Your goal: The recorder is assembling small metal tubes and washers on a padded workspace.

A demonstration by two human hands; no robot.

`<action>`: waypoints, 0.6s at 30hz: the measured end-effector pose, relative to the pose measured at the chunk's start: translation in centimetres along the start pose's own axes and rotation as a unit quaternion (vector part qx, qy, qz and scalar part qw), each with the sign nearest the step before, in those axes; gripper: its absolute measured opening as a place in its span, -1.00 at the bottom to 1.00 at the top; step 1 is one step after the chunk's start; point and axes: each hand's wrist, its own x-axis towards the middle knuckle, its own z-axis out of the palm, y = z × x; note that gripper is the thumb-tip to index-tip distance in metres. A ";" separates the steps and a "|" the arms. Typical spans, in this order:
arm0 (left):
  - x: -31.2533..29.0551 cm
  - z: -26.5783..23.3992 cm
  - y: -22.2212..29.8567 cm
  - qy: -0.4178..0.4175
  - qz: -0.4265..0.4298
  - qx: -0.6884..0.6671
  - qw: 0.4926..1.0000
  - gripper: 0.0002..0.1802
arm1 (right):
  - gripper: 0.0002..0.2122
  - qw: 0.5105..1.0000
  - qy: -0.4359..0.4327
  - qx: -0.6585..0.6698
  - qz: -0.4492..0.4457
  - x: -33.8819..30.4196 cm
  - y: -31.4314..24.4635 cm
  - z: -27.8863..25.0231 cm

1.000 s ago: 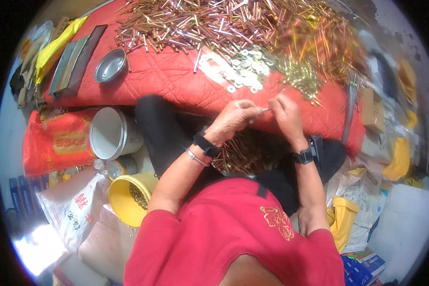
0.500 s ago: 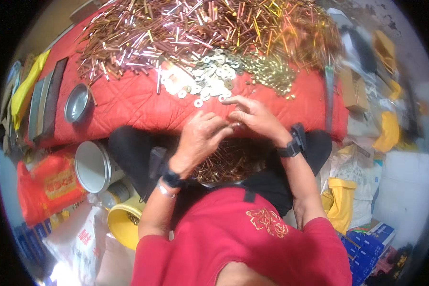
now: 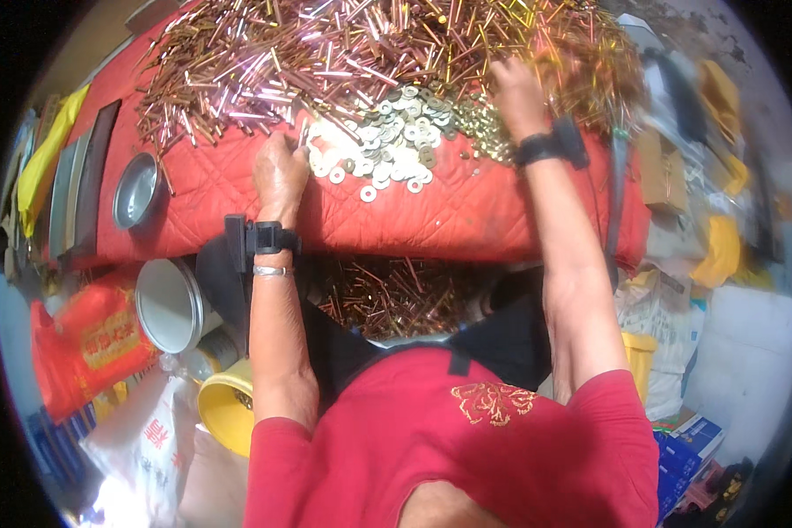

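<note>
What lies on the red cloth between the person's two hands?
In the head view, a heap of silver washers lies on the red cloth between the left hand and the right hand.

Copper pins [image 3: 264, 62], red quilted cloth [image 3: 466, 211]

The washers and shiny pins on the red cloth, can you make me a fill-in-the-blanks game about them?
1. The pile of flat round washers lies on a quilted cloth coloured ____.
2. The left hand rests at the washer pile's ____ edge.
3. The right hand reaches into the small brass parts, with a ____ strap on its wrist.
4. Left of the cloth's middle sits a round metal ____.

Missing words: red; left; black; bowl
</note>
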 end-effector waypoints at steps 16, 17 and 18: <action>-10.0 1.6 7.4 -0.114 -0.157 -0.591 0.783 -0.76 | -0.74 0.917 -0.198 0.336 0.083 -8.8 -11.1 -11.4; -10.3 1.9 7.5 -0.090 -0.150 -0.590 0.788 -0.71 | -0.77 0.933 -0.172 0.312 0.048 -9.5 -11.3 -10.8; -10.7 1.9 7.6 -0.076 -0.163 -0.588 0.788 -0.75 | -0.80 0.946 -0.145 0.289 0.012 -9.6 -11.9 -10.5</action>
